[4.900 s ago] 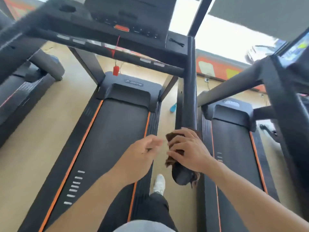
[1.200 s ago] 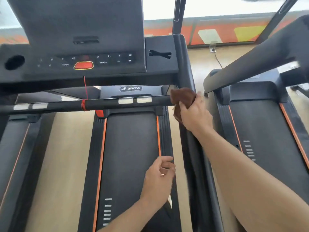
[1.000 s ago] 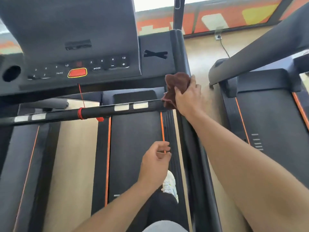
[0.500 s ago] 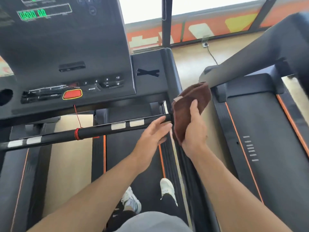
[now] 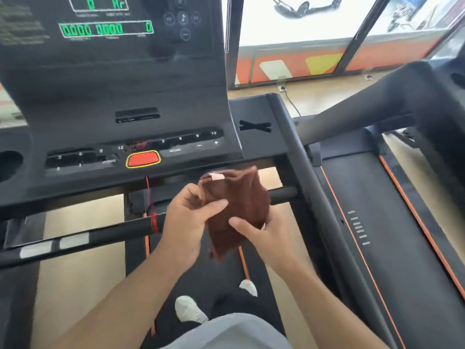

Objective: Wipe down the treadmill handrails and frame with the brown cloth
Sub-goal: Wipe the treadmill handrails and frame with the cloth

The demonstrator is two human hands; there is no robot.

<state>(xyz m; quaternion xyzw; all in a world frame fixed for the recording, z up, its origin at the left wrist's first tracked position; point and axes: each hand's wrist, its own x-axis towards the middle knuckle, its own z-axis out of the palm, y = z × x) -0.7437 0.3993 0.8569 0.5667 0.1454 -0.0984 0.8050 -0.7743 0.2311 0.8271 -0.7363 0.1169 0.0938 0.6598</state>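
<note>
Both hands hold the brown cloth in the air in front of the treadmill's black crossbar. My left hand pinches its left edge between thumb and fingers. My right hand grips its lower right part, thumb across the front. A small pale tag shows at the cloth's top edge. The right handrail runs from the console corner down to the lower right, just right of the cloth. The cloth hides part of the crossbar.
The console with green digits and a red stop button rises right behind my hands. A red safety cord hangs to the crossbar. A second treadmill stands close on the right. My white shoes stand on the belt below.
My left hand has come up and taken hold of the cloth's left edge. The cloth has left the right handrail and now hangs in front of the crossbar, held by both hands.
</note>
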